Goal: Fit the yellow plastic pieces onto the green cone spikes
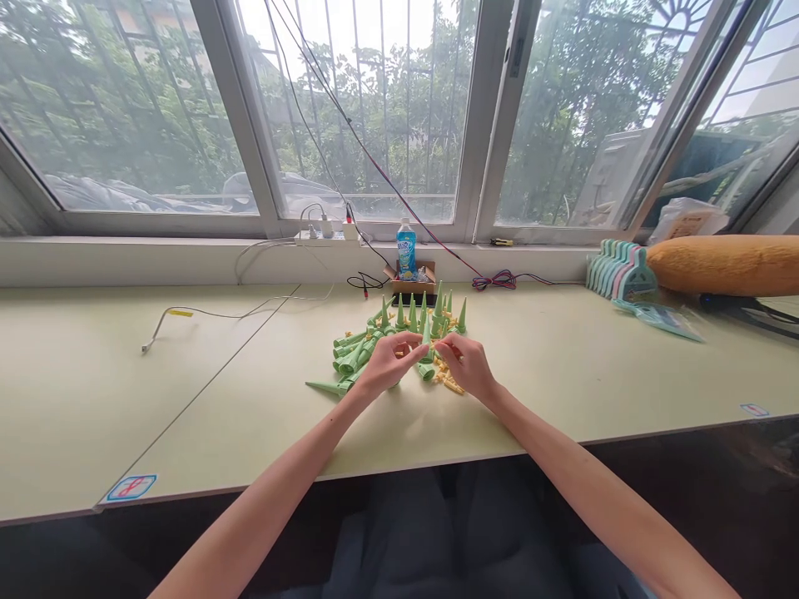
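My left hand has its thumb and fingers closed around a green plastic cone, which points upward. Close beside it, my right hand is pinched near the cone; whatever its fingertips hold is too small to make out. Several more green cones lie in a heap to the left of my hands, and others stand upright behind them. Small yellow plastic pieces are scattered on the table under my right hand, with a few more among the cones.
Behind the cones are a dark phone-like slab and a cardboard box with a blue bottle. Cables and a power strip line the windowsill. Pastel dustpan-like items and an orange roll occupy the right.
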Demonstrator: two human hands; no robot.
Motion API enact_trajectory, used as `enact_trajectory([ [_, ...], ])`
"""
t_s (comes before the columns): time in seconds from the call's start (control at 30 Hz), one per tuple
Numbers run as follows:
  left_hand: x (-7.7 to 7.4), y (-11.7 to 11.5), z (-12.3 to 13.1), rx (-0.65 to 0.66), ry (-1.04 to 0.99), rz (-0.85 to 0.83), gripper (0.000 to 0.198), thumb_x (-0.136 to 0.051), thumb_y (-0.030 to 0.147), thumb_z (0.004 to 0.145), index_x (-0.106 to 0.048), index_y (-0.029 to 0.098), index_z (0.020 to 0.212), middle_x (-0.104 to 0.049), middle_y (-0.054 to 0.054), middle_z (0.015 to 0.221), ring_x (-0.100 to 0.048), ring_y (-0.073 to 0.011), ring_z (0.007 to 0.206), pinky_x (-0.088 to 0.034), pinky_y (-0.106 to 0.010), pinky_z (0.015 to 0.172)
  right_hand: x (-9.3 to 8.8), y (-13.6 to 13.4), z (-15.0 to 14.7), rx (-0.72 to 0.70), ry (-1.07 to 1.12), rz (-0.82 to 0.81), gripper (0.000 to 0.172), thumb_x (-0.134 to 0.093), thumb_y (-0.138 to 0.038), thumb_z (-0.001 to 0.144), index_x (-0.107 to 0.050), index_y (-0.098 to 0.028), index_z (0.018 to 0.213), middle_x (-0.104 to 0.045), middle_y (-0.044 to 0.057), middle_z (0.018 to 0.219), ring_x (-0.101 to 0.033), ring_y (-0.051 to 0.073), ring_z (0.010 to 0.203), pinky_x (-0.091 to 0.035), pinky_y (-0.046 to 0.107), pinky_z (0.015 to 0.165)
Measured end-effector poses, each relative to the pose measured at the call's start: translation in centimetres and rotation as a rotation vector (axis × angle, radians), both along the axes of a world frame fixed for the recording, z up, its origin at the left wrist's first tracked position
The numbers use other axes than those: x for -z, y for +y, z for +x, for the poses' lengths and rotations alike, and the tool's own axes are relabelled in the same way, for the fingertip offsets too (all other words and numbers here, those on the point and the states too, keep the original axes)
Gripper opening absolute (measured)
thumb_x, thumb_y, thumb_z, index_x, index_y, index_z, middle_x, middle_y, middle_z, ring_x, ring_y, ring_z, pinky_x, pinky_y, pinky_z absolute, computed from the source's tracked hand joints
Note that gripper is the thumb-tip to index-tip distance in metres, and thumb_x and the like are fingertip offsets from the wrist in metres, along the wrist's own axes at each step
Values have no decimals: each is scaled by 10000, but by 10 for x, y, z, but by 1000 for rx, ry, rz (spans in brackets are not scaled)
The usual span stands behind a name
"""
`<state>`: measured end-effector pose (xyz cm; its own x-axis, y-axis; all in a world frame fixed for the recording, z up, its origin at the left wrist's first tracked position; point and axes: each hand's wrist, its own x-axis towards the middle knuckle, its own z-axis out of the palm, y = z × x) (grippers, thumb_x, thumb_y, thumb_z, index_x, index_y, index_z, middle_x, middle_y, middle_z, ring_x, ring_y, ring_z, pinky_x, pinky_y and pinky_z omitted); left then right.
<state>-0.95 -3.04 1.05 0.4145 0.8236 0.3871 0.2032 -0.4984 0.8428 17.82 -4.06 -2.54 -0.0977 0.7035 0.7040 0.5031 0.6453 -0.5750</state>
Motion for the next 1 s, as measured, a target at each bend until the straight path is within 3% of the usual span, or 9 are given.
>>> enact_trajectory([
  [0.23, 7, 4, 2, 11, -39, 125, 421, -672, 498, 789, -648, 151, 1028, -568, -22, 805, -430, -65, 549, -459, -207, 505, -2, 1, -2, 41, -34, 17, 477, -406, -512, 967, -437, -195, 613, -410, -48, 503, -339, 85, 461, -304, 227, 476],
  [0.6, 8, 5, 4, -17, -93, 104, 389, -617, 506, 837, -604, 185, 1056, -534, -16, 808, -467, -77, 576, -402, -182, 478, -4, -2, -2, 35, 23, -23, 429, -434, -483, 966, -536, -184, 676, -499, -32, 540, -422, 93, 481, -370, 226, 517],
  [0.7, 6, 5, 5, -78, -88, 79, 391, -540, 547, 873, -626, 169, 923, -557, -11, 755, -467, -81, 551, -369, -189, 463, -5, -2, -1, 56, 53, -8, 405, -447, -473, 963, -578, -182, 715, -549, -17, 575, -476, 102, 503, -402, 230, 531],
  [0.87, 7, 7, 5, -118, 11, 20, 679, -351, 629, 920, -626, 146, 529, -524, -23, 491, -465, -104, 487, -385, -225, 501, -4, -2, 0, 44, 99, 3, 370, -473, -476, 954, -646, -180, 815, -639, 25, 691, -587, 133, 598, -479, 250, 578],
  [1.0, 9, 8, 6, -58, 83, -14, 727, -317, 636, 925, -682, 157, 518, -593, -44, 499, -515, -117, 507, -425, -240, 574, -4, -2, 0, 16, 98, 37, 349, -484, -470, 951, -674, -191, 863, -685, 58, 807, -626, 155, 693, -514, 272, 621],
])
